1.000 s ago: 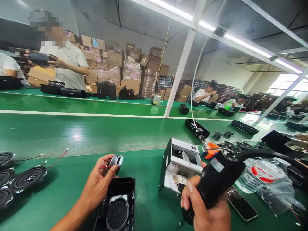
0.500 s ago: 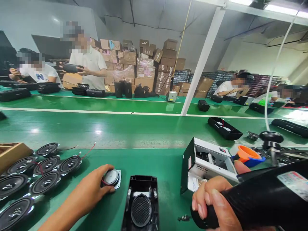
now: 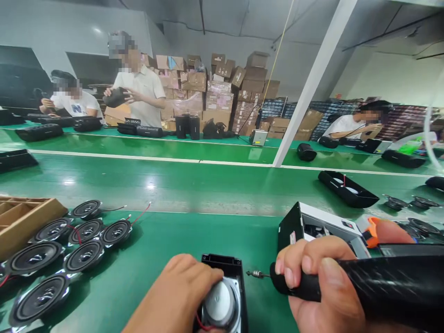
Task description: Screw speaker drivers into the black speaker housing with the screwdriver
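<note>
The left hand (image 3: 183, 291) pressed a small speaker (image 3: 219, 303) into the black housing (image 3: 239, 277) beneath it while the right hand (image 3: 319, 286) gripped the electric screwdriver (image 3: 364, 282), whose bit (image 3: 256, 274), just beside the left fingers, could slip and nick them.

Left hand (image 3: 180, 296) rests on a small round speaker (image 3: 218, 305) seated in a black housing (image 3: 224, 263) at the near edge of the green bench (image 3: 194, 231). Right hand (image 3: 319, 286) grips a black power screwdriver (image 3: 381, 282), bit (image 3: 256, 274) pointing left, just beside the housing. Loose black speakers (image 3: 83, 231) lie near left beside a wooden tray (image 3: 24, 217). White box (image 3: 326, 224) stands behind the right hand. Other workers (image 3: 138, 92) stand far across the line.
</note>
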`<action>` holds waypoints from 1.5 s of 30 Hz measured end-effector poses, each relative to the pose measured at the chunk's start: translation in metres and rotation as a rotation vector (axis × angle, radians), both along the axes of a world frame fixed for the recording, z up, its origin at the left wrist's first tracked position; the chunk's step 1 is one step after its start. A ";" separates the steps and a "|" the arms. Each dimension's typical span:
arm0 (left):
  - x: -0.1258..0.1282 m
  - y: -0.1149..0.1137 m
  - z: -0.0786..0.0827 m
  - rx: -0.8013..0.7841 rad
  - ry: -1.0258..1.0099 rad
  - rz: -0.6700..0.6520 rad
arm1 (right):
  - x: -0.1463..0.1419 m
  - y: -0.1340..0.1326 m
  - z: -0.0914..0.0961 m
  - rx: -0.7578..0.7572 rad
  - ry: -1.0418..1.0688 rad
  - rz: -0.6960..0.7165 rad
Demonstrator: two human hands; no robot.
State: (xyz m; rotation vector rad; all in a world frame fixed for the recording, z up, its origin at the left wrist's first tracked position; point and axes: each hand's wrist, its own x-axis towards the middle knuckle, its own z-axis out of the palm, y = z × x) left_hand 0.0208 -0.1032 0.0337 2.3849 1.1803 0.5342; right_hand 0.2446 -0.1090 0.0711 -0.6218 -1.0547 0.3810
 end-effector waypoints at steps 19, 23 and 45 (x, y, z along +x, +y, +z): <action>0.021 0.003 -0.092 0.128 0.253 0.058 | -0.026 0.020 -0.052 -0.132 -0.101 0.162; 0.019 0.000 -0.081 0.131 0.238 0.072 | -0.027 0.020 -0.057 -0.156 -0.111 0.171; 0.021 0.002 -0.088 0.120 0.206 0.052 | -0.019 0.021 -0.071 -0.186 -0.143 0.221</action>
